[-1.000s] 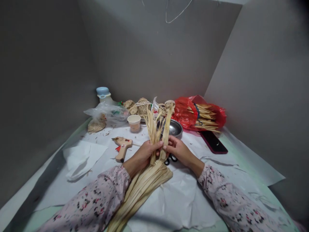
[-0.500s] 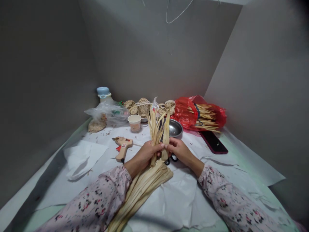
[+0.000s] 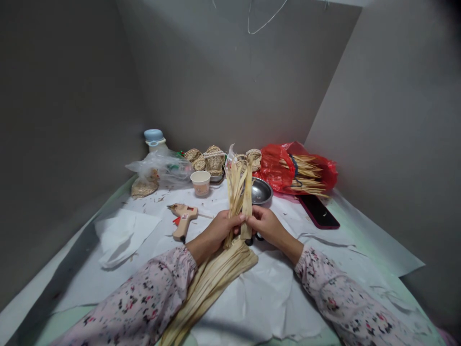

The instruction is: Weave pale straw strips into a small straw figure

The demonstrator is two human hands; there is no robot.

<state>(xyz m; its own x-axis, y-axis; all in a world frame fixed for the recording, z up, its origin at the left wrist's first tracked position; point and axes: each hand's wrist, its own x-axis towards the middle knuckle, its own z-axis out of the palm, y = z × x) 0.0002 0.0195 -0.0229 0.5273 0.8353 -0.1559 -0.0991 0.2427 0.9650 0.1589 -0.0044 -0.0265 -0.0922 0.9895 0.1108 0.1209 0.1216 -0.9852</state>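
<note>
A pale green counter (image 3: 61,323) is spread with crumpled white paper (image 3: 273,307), which carries a bundle of pale dried strips (image 3: 212,293), a hot glue gun (image 3: 183,218), a folded tissue (image 3: 120,238), a paper cup (image 3: 200,183) and a steel bowl (image 3: 261,191). A dark phone (image 3: 319,211) lies at the right, just before a red plastic bag (image 3: 273,168). Along the back sit a clear plastic bag (image 3: 162,168) and what look like small woven baskets (image 3: 214,161).

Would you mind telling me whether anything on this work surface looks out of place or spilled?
Small dry fibre scraps are scattered over the white paper near the glue gun, like stray trimmings; the paper is also crumpled.
</note>
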